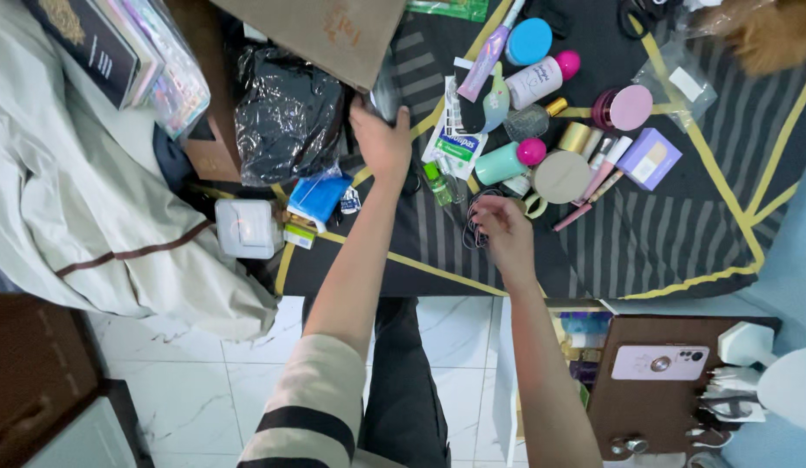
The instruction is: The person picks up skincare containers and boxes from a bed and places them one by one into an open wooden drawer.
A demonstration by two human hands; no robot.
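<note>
My left hand (381, 139) reaches forward onto a dark striped cloth (663, 234) and grips a dark clear-wrapped item (387, 87) at the edge of a brown paper bag (325, 30). My right hand (504, 230) hovers low over the cloth with fingers curled around thin black hair ties (472, 227). Between the hands lie a small green bottle (437, 184) and a white-and-green sachet (455, 143). Just right of my right hand are a teal bottle with a pink cap (507, 160) and a round beige compact (561, 176).
Several cosmetics crowd the cloth: a purple tube (485, 61), blue round lid (530, 41), white bottle (541, 80), pink jar (626, 108), lilac box (650, 159). A black plastic bag (286, 113), blue packet (319, 197) and white box (244, 228) lie left. A phone (659, 362) rests on a brown side table.
</note>
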